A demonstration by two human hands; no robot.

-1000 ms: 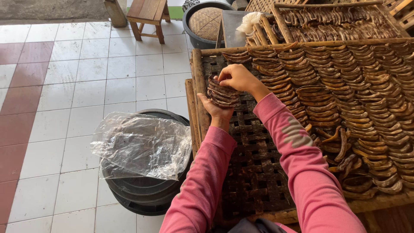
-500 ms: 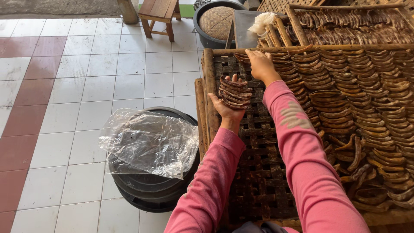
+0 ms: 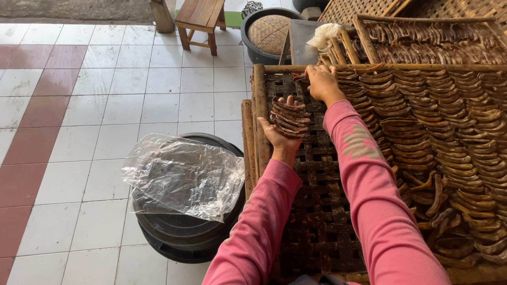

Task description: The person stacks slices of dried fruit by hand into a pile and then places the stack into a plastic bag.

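1. The head camera looks down at two arms in soft pink sleeves, reaching over a woven rack (image 3: 317,221) made of dark crossed strips with rough wood poles for edges.
2. The left hand (image 3: 280,134) is near the middle, a bit toward 12 o'clock. It is palm up, and its fingers curl part way around a stack of dried brown slices (image 3: 289,117). The slices are thin, bent and wrinkly, piled one on top of the other.
3. The right hand (image 3: 322,82) is toward 12 o'clock, at the top edge of the rack. Its fingers are bent down and touch the slices lying there. The camera sees only the back of the hand, so you cannot tell if it has pinched one.
4. At 3 o'clock, many more curved brown slices (image 3: 449,132) lie on the rack in overlapping rows.
5. At 8 o'clock, a round black tub (image 3: 179,237) sits on the smooth white floor tiles. A crinkly clear plastic sheet (image 3: 185,174) lies over it.
6. At 12 o'clock stand a small wooden stool (image 3: 200,21) and a dark bowl with a round woven lid (image 3: 269,31).
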